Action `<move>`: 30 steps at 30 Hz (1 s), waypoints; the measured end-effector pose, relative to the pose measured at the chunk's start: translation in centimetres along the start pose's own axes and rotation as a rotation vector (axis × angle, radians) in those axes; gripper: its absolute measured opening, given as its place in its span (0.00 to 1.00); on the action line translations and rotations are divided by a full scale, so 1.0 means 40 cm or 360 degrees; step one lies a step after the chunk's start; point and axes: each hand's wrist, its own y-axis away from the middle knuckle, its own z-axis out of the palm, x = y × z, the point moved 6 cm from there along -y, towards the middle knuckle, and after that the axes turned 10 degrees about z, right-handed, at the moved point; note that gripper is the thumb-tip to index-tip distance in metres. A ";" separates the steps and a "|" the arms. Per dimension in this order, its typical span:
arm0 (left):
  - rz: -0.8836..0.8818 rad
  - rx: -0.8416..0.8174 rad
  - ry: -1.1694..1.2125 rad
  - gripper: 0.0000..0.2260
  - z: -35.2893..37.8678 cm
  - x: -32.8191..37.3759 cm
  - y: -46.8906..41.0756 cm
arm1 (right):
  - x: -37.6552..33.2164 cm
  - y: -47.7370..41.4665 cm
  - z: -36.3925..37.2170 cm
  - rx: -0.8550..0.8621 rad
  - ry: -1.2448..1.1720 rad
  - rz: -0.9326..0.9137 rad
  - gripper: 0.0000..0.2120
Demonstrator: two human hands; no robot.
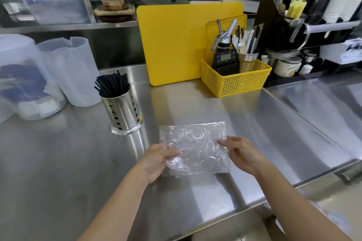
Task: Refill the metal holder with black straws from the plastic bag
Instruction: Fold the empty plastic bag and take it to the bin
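Note:
A perforated metal holder (122, 111) stands upright on the steel counter (254, 123), left of centre, with a bundle of black straws (112, 85) sticking out of its top. In front of me a crinkled clear plastic bag (195, 145) lies flat, with no straws showing in it. My left hand (158, 159) pinches its lower left corner, thumb on top. Fingertips of my right hand (242, 154) grip its right edge. The holder is about a hand's width up and left of my left hand.
A yellow cutting board (172, 45) leans at the back. A yellow basket (235, 78) beside it holds a timer, a whipper and a cup of utensils. Translucent plastic jugs (76, 72) stand at the far left. The counter's front edge runs diagonally below my arms.

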 end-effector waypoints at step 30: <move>0.0289 -0.0483 -0.0315 0.24 0.287 -0.087 0.093 | 0.023 0.255 -0.305 0.0344 0.0136 -0.0152 0.22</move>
